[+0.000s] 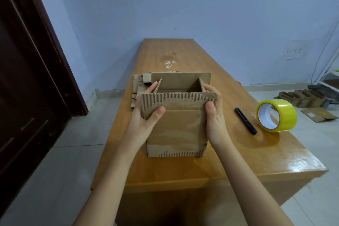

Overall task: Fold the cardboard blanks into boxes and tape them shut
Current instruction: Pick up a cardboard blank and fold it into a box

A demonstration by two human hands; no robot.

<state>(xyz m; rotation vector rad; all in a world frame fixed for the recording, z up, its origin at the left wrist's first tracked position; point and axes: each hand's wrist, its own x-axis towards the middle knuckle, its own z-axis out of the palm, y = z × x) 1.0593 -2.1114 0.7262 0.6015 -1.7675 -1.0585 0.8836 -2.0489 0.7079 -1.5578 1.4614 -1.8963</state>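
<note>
A brown cardboard box (pixel 176 130) stands upright on the wooden table (pixel 229 154), its top open and its flaps raised. My left hand (pixel 145 117) grips the box's upper left corner, thumb on the near flap and fingers behind the left side flap. My right hand (pixel 213 115) grips the upper right corner, thumb on the near flap and fingers on the right side flap. A roll of yellow tape (pixel 277 115) stands on its edge to the right. Flat cardboard blanks (pixel 138 86) lie stacked behind the box on the left.
A black utility knife (pixel 245 120) lies between the box and the tape. Folded boxes and cardboard scraps (pixel 302 99) sit on the floor at right. A dark door (pixel 27 71) is at left. The table's far half is bare wood with a white stain (pixel 169 64).
</note>
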